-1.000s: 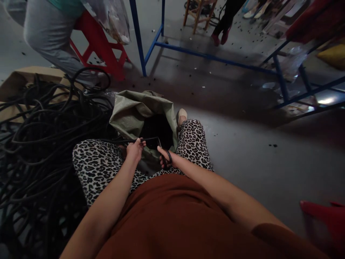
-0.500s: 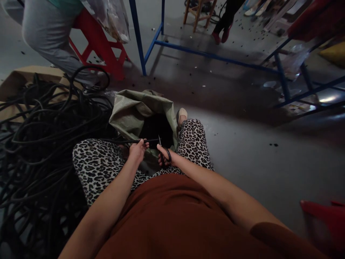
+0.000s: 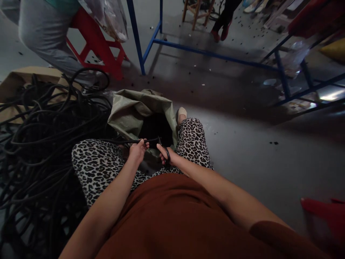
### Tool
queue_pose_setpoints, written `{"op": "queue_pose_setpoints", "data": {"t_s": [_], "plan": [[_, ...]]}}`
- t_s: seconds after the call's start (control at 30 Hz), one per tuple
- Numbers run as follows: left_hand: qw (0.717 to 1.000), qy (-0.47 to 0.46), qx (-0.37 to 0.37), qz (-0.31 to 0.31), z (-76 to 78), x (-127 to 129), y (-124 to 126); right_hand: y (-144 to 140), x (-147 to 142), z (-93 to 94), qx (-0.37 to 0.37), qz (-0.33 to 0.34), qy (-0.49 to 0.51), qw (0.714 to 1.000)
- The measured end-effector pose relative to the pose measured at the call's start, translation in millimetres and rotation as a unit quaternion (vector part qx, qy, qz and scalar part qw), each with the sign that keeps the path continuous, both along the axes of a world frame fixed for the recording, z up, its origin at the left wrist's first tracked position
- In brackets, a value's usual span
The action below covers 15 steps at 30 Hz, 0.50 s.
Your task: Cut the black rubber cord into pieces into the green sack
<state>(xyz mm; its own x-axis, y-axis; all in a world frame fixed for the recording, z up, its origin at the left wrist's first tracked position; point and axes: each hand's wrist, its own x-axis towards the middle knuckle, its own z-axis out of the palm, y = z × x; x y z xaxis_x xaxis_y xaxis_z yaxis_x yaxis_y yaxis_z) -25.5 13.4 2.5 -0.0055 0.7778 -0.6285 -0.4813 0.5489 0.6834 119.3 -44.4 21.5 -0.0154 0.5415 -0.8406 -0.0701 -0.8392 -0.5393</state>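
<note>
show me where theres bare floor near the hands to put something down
Bare grey floor lies right of the right knee, before the blue frame. Left is crowded: black cable pile. Ahead of the hands, the green sack fills the gap.

A grey concrete floor (image 3: 242, 151) carries everything. At the left of the frame a tangle of black cable (image 3: 45, 144) lies on it, partly over flattened cardboard (image 3: 24, 77). Just right of the cable sits an open green sack (image 3: 134, 109). Upper left stands a red stool (image 3: 99, 50); a blue frame (image 3: 205, 54) crosses the top. Small dark scraps (image 3: 273, 143) dot the floor.
</note>
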Motion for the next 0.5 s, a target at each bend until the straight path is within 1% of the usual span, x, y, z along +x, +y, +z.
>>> {"op": "queue_pose_setpoints", "data": {"t_s": [0.1,0.37,0.5], "plan": [[1.000,0.002,0.004,-0.001,-0.8,1.1,-0.6,-0.3,-0.4,1.0,0.005,0.008,-0.017,1.000],[0.998,0.052,-0.005,-0.018,0.6,3.0,-1.1,-1.3,0.6,-3.1,-0.022,0.054,-0.053,0.997],[0.998,0.067,-0.005,-0.017,0.5,2.3,-0.4,-1.6,0.6,-5.0,-0.022,0.058,-0.062,0.996]]}}
